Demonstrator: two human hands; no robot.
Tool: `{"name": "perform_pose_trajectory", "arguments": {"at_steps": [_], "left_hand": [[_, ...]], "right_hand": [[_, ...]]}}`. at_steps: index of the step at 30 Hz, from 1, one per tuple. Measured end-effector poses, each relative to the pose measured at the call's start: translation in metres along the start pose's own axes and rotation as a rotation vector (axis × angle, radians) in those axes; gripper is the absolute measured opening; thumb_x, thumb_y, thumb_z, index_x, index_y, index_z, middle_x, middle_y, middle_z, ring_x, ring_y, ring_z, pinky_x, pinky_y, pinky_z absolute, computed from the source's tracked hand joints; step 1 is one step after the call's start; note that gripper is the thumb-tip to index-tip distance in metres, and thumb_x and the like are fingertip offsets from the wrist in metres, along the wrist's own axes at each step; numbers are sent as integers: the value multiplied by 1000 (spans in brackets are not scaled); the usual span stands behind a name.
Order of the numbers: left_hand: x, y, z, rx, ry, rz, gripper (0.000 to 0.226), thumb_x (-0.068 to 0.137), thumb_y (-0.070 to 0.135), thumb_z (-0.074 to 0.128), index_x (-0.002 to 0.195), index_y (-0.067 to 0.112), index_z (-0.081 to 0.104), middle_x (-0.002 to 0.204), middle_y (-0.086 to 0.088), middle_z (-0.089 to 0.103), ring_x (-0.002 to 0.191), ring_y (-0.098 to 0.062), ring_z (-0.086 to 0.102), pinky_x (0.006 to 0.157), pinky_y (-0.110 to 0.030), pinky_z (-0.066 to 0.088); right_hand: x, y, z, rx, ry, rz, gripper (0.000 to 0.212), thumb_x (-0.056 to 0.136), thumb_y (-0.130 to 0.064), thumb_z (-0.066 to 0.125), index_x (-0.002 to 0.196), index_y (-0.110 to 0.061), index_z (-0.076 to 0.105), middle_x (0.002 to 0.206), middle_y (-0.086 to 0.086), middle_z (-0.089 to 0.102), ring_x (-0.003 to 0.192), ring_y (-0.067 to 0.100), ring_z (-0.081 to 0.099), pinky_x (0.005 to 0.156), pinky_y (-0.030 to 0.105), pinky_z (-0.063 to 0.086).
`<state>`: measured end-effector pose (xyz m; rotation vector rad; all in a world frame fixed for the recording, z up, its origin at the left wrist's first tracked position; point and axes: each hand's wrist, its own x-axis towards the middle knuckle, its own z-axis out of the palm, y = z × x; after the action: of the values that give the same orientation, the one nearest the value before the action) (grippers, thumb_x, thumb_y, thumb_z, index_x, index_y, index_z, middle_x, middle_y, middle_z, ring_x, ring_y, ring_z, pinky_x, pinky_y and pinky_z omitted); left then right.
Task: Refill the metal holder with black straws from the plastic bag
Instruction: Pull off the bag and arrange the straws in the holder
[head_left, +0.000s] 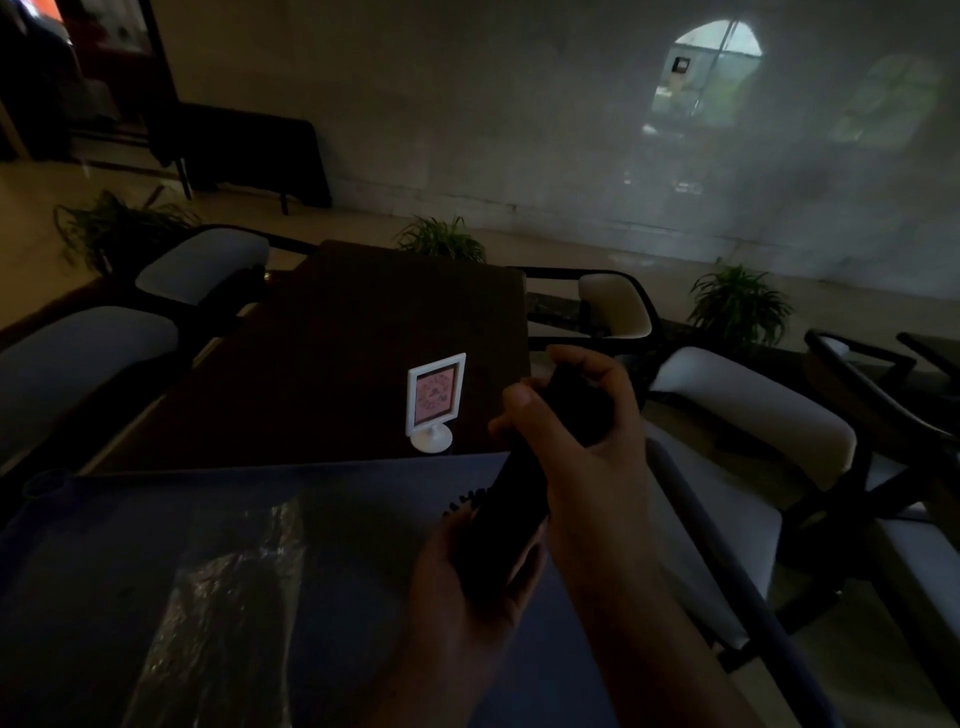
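The straws (524, 499) are black. The plastic bag (228, 597) is see-through and shiny, with dark stuff inside. It lies on a dark blue tray (130, 519). The table (337, 353) is very dark brown. Near its right edge stands a little sign (435, 397) with a white frame, a white foot and a pink picture with a dark border. The chairs (748, 410) have white seats and black frames. The plants (737, 306) are green. The wall (467, 104) is grey.
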<state>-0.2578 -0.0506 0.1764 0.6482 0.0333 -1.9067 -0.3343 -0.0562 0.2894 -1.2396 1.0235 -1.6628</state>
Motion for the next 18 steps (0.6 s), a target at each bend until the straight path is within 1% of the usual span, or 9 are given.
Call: {"name": "perform_pose_trajectory", "arguments": {"at_steps": [2,5,7,9,10,11,13,16,18], "left_hand": [[2,-2,-3,7,36,4,33,91,25,53,89,2,75,86,-21,76,68,-32,75,57,-38,61],[3,-6,-7,45,49,7,34,89,29,55,84,6,79,88,-18,77,68,-29,76,56,-35,60],[4,-9,-9,108,84,9,32,87,32,56,84,9,79,79,-13,77,60,-24,74,51,-28,56],[5,-14,-14,175,154,-1,27,88,30,58,93,8,72,65,-11,72,48,-20,66,42,-23,47],[5,-17,-17,213,193,-11,25,88,29,59,98,8,69,60,-11,69,43,-18,61,37,-21,43],[5,-19,-22,251,222,-25,26,87,27,61,102,6,67,58,-11,66,40,-18,58,33,-20,40],[0,-21,-32,309,241,-52,29,79,22,66,102,4,66,57,-13,66,38,-18,58,30,-20,39],[-11,-14,-46,367,184,-102,27,68,18,67,90,2,67,60,-16,69,40,-20,62,32,-23,44],[-15,-3,-56,404,176,-91,16,69,12,65,82,3,68,63,-15,70,45,-19,64,37,-24,47]], "right_hand": [[-1,4,-3,-17,5,10,38,79,-22,76,105,-42,58,99,4,71,89,20,73,73,30,59],[-3,8,-9,-44,-30,32,35,76,-32,75,106,-42,60,98,1,72,89,19,73,73,32,61],[-3,14,-14,-82,-93,55,19,78,-30,71,95,-35,65,87,-1,72,80,16,72,69,28,59],[-4,24,-21,-106,-114,90,2,81,-27,67,82,-26,66,71,1,66,69,20,66,68,31,56],[-6,30,-26,-100,-94,102,7,84,-25,65,78,-21,64,67,2,61,65,21,61,66,34,53],[-8,36,-32,-66,-68,123,12,87,-21,64,76,-18,61,64,4,57,62,21,57,64,35,51],[-10,47,-45,112,13,205,20,91,-15,60,71,-17,60,59,2,53,56,17,53,59,32,49],[-4,65,-70,407,200,407,35,95,-15,55,62,-19,63,52,-3,48,46,9,48,49,23,46],[3,79,-87,558,297,543,32,96,-17,53,65,-18,58,55,-4,44,46,8,43,51,22,42]]}}
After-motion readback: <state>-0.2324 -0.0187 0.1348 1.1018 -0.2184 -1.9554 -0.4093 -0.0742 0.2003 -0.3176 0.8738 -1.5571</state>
